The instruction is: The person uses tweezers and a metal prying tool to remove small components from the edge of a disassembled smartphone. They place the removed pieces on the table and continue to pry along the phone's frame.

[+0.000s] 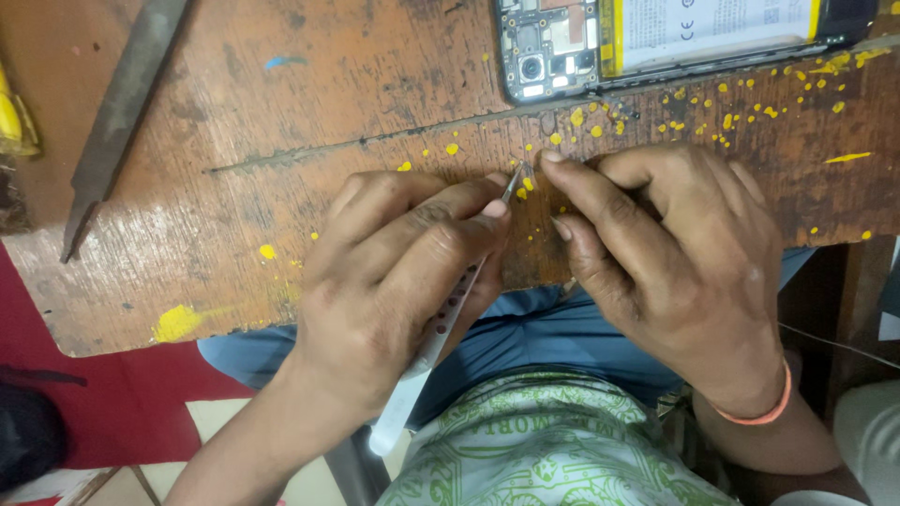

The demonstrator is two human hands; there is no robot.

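Note:
My left hand [394,272] grips a pair of metal tweezers [450,314] like a pen, their thin tips pointing up toward the gap between both hands. My right hand [675,253] rests on the wooden bench, its forefinger tip pressed down right beside the tweezer tips; whatever small part lies there is too small to make out. An opened phone [600,42], back cover off with camera, circuit board and white battery exposed, lies at the top edge, a short way beyond my fingers.
The worn wooden bench [234,234] is speckled with yellow paint drops. A long metal file [112,122] lies diagonally at the left. A yellow object [11,117] sits at the far left edge. My lap in blue and green cloth lies below the bench edge.

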